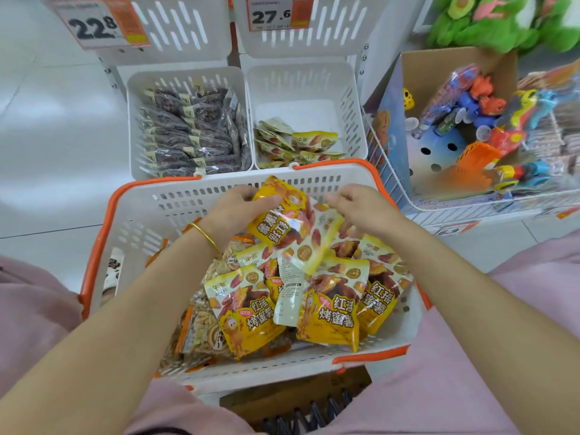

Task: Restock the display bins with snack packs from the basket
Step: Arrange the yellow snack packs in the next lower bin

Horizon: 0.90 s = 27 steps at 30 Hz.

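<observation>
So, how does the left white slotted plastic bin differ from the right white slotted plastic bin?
The left white slotted plastic bin is nearly full; the right white slotted plastic bin is mostly bare. The left bin holds clear packs of dark contents; the right bin holds a few yellow snack packs at its front. The price tag above the left reads 22.8; the price tag above the right, 27.6. Both look alike in shape.

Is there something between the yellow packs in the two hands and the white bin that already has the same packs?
Only the basket's far wall with its orange handle lies between the yellow packs, held by the left hand and right hand, and the bin. The bin is open on top.
</observation>
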Motion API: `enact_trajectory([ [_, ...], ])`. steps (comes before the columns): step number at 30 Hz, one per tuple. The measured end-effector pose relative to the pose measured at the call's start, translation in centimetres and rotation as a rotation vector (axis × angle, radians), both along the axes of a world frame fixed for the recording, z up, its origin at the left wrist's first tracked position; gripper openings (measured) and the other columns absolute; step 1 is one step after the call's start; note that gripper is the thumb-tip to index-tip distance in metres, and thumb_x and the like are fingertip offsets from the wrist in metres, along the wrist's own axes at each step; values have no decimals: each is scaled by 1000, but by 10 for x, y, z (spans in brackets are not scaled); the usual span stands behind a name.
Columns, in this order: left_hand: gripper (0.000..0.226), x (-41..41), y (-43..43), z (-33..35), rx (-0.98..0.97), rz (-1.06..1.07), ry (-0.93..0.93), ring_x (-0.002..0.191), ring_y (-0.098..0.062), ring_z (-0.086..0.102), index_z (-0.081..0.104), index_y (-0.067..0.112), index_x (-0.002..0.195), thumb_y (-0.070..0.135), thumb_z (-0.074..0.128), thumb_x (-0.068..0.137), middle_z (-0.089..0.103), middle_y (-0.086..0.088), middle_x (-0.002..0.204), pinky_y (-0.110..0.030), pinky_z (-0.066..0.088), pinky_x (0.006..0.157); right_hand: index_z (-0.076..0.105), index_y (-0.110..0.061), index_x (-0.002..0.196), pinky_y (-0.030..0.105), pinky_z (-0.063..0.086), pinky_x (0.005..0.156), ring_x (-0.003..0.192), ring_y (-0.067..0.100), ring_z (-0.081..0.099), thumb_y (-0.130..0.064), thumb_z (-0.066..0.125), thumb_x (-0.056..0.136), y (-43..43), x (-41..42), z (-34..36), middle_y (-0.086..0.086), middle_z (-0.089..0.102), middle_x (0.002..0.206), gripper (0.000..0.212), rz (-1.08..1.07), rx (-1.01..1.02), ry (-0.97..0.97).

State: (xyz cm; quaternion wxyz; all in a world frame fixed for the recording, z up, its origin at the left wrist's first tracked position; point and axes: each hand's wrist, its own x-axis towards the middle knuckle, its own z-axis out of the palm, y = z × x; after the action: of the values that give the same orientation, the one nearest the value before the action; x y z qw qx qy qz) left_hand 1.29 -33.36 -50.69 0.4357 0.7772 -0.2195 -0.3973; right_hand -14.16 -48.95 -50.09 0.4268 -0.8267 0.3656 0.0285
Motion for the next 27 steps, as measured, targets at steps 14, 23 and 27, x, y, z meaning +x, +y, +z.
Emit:
enact_trajectory([
  [14,13,1,8,13,-201,243,320,82,-19,65,58,12,106,15,56,93,67,-7,98,-33,58,73,63,-2,81,27,47,62,73,15,51,-24,66,88,-12,-23,10,0,51,75,23,217,246,190],
  [23,21,-9,-3,11,-398,171,618,81,-21,63,49,15,117,21,47,97,63,-5,95,-35,57,74,64,-14,80,19,45,47,48,7,55,-14,60,92,-15,-3,22,-4,63,60,13,-345,467,-488],
  [27,27,-12,-5,11,-419,137,650,82,-20,63,56,16,112,34,40,99,62,-3,98,-32,57,75,60,-16,78,21,42,46,49,7,54,-14,57,93,-12,5,17,-3,62,63,16,-420,487,-542],
])
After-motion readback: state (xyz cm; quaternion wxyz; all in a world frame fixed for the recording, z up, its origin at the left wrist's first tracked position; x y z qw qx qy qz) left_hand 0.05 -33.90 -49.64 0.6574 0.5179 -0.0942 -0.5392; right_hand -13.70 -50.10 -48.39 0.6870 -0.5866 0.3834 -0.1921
